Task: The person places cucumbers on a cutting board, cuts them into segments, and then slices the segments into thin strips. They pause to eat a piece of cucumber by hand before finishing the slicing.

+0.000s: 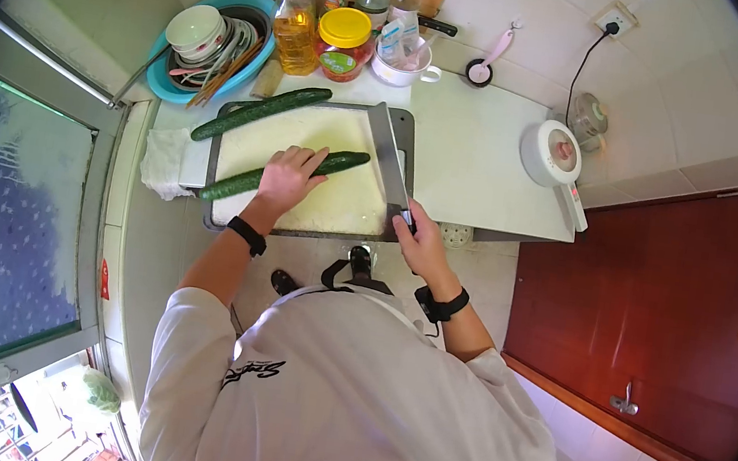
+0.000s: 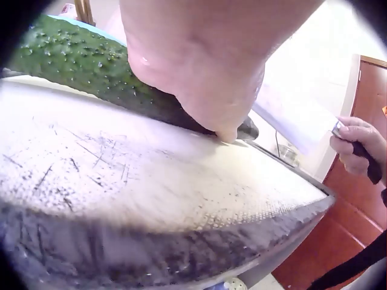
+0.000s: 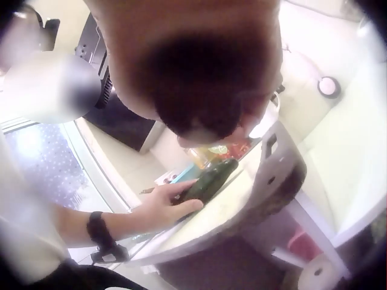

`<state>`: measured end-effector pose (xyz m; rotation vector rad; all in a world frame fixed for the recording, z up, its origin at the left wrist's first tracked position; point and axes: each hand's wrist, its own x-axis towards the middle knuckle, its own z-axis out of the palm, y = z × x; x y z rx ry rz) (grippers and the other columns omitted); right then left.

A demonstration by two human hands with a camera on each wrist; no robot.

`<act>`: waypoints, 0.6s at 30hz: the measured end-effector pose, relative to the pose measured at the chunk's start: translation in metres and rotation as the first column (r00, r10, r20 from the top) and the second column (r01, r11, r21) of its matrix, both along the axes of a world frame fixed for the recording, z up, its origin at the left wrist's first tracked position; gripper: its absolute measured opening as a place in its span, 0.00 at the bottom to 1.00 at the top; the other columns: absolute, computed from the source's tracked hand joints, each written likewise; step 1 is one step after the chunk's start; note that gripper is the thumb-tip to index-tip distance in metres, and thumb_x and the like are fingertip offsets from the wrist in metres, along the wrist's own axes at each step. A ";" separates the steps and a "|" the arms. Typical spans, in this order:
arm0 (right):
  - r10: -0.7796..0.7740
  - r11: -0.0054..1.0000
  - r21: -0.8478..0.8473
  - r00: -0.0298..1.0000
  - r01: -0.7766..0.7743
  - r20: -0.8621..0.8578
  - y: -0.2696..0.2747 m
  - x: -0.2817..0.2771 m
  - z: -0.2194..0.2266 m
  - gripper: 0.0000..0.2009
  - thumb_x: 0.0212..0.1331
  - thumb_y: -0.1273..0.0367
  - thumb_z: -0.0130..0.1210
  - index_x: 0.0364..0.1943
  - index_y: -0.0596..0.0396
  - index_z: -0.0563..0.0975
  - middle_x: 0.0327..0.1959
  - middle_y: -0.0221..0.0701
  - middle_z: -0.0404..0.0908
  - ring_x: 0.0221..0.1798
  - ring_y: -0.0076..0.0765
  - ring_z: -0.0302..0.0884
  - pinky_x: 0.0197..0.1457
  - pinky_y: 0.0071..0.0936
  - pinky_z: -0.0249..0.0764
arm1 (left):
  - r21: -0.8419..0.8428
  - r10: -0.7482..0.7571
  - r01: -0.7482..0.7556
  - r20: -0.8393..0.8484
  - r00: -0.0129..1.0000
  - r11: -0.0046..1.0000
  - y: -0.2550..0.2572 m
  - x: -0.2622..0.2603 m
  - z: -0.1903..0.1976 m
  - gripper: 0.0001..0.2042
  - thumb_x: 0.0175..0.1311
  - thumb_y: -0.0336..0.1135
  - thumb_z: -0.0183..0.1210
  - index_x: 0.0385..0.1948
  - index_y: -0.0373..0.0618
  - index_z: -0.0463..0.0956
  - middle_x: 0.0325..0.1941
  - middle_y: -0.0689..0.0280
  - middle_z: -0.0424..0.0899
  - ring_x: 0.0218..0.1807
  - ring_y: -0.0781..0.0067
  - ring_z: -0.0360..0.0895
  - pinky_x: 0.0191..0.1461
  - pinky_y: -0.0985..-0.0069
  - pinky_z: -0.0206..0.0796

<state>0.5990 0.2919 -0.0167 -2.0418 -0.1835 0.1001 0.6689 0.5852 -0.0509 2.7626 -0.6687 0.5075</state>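
Green cucumber clasped in left grip, knife in right grip, second cucumber, bottles, blue basin behind

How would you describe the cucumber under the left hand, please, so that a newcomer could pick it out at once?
On the white countertop, find the pale cutting board with the dark rim. Lying slantwise across it is the cucumber, nearer the white T-shirt. The left hand holds it, whereas the other cucumber, nearer the oil bottle, lies untouched.

White shirt, black wristbands
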 end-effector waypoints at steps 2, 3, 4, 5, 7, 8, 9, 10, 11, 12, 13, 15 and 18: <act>0.035 0.999 -0.037 0.999 -0.034 0.035 0.002 0.001 0.018 0.22 0.66 0.67 0.54 0.63 0.57 0.70 0.25 0.32 0.74 0.25 0.29 0.72 0.31 0.28 0.70 | -0.045 -0.057 0.056 -0.013 0.998 0.997 0.001 0.003 -0.001 0.26 0.53 0.47 0.67 0.55 0.49 0.76 0.43 0.67 0.80 0.46 0.66 0.78 0.47 0.67 0.71; 0.085 0.992 -0.099 0.996 -0.082 0.026 0.005 0.001 0.027 0.21 0.66 0.66 0.53 0.62 0.56 0.69 0.28 0.39 0.77 0.29 0.42 0.75 0.33 0.36 0.71 | -0.043 -0.065 0.064 -0.016 0.998 0.997 0.002 0.006 -0.003 0.26 0.53 0.47 0.67 0.55 0.49 0.76 0.43 0.67 0.80 0.46 0.66 0.78 0.47 0.67 0.71; 0.131 0.979 -0.159 0.991 -0.128 0.010 0.008 -0.001 0.034 0.21 0.66 0.65 0.52 0.62 0.56 0.69 0.31 0.47 0.80 0.33 0.56 0.79 0.36 0.43 0.73 | -0.083 -0.050 0.050 0.005 0.999 0.995 0.002 0.006 -0.006 0.25 0.53 0.46 0.67 0.54 0.49 0.76 0.44 0.67 0.80 0.47 0.65 0.78 0.47 0.67 0.71; 0.118 0.981 -0.156 0.993 -0.117 0.000 0.012 -0.003 0.040 0.21 0.66 0.65 0.52 0.62 0.56 0.69 0.31 0.47 0.80 0.33 0.56 0.79 0.36 0.43 0.73 | -0.125 -0.035 0.038 0.023 0.999 0.991 0.002 0.005 -0.010 0.24 0.53 0.45 0.68 0.52 0.49 0.77 0.45 0.67 0.80 0.47 0.65 0.78 0.48 0.66 0.71; 0.181 0.968 -0.180 0.984 -0.177 0.003 0.019 -0.002 0.050 0.19 0.67 0.67 0.50 0.60 0.55 0.69 0.32 0.49 0.80 0.36 0.60 0.78 0.37 0.46 0.73 | -0.125 -0.014 0.013 -0.001 1.000 0.992 0.001 0.003 -0.008 0.23 0.53 0.45 0.68 0.50 0.49 0.78 0.45 0.66 0.80 0.47 0.64 0.78 0.48 0.66 0.71; 0.171 0.968 -0.184 0.985 -0.169 -0.004 0.021 -0.001 0.053 0.19 0.67 0.67 0.50 0.60 0.55 0.69 0.32 0.49 0.80 0.36 0.60 0.78 0.37 0.46 0.73 | -0.126 0.020 -0.021 -0.015 1.000 0.992 -0.001 0.004 -0.008 0.22 0.53 0.44 0.68 0.49 0.49 0.78 0.45 0.66 0.80 0.47 0.63 0.79 0.47 0.66 0.72; 0.197 0.954 -0.225 0.980 -0.197 -0.021 0.022 0.000 0.055 0.18 0.67 0.67 0.49 0.59 0.55 0.69 0.32 0.49 0.80 0.36 0.60 0.78 0.37 0.48 0.72 | -0.131 0.012 -0.014 -0.022 1.000 0.991 -0.002 0.003 -0.008 0.22 0.53 0.44 0.68 0.49 0.49 0.78 0.45 0.66 0.80 0.47 0.63 0.79 0.47 0.66 0.72; 0.222 0.938 -0.266 0.974 -0.224 -0.038 0.022 0.001 0.057 0.17 0.67 0.68 0.49 0.58 0.55 0.69 0.32 0.49 0.80 0.36 0.61 0.78 0.37 0.49 0.72 | -0.142 0.012 -0.014 -0.014 1.000 0.990 -0.002 0.004 -0.008 0.21 0.52 0.44 0.68 0.48 0.49 0.79 0.45 0.66 0.80 0.46 0.63 0.79 0.47 0.66 0.72; 0.213 0.938 -0.269 0.976 -0.217 -0.043 0.022 0.000 0.060 0.17 0.67 0.68 0.49 0.58 0.55 0.69 0.32 0.49 0.80 0.36 0.61 0.78 0.37 0.49 0.72 | -0.153 0.013 -0.013 -0.006 1.000 0.988 -0.001 0.005 -0.008 0.20 0.52 0.44 0.68 0.47 0.49 0.79 0.45 0.66 0.80 0.46 0.63 0.79 0.47 0.66 0.72; 0.225 0.925 -0.303 0.973 -0.228 -0.046 0.022 0.000 0.063 0.16 0.67 0.68 0.49 0.58 0.55 0.68 0.32 0.50 0.80 0.36 0.61 0.78 0.37 0.50 0.72 | -0.158 0.006 -0.008 -0.009 1.000 0.987 -0.001 0.005 -0.007 0.20 0.52 0.44 0.68 0.47 0.49 0.79 0.45 0.66 0.80 0.46 0.63 0.79 0.47 0.66 0.72; 0.239 0.910 -0.337 0.970 -0.241 -0.050 0.021 0.000 0.065 0.16 0.67 0.68 0.48 0.57 0.56 0.67 0.32 0.51 0.80 0.36 0.62 0.78 0.37 0.51 0.71 | -0.165 0.003 -0.004 -0.008 1.000 0.986 -0.001 0.005 -0.007 0.20 0.52 0.44 0.68 0.47 0.49 0.79 0.45 0.66 0.79 0.45 0.63 0.79 0.46 0.67 0.72; 0.246 0.899 -0.352 0.965 -0.261 -0.088 0.014 -0.003 0.068 0.16 0.68 0.67 0.49 0.57 0.56 0.67 0.32 0.50 0.79 0.35 0.62 0.78 0.36 0.50 0.71 | -0.173 -0.003 0.001 -0.010 1.000 0.985 -0.001 0.006 -0.006 0.20 0.52 0.44 0.68 0.47 0.49 0.79 0.44 0.66 0.79 0.45 0.63 0.79 0.46 0.67 0.72; 0.293 0.868 -0.375 0.945 -0.326 -0.144 -0.002 -0.002 0.076 0.14 0.69 0.66 0.48 0.54 0.57 0.66 0.30 0.51 0.78 0.34 0.62 0.77 0.35 0.51 0.70 | -0.184 -0.008 0.001 -0.037 0.999 0.983 0.000 0.006 -0.001 0.20 0.52 0.43 0.69 0.46 0.49 0.80 0.44 0.67 0.79 0.44 0.63 0.79 0.45 0.68 0.72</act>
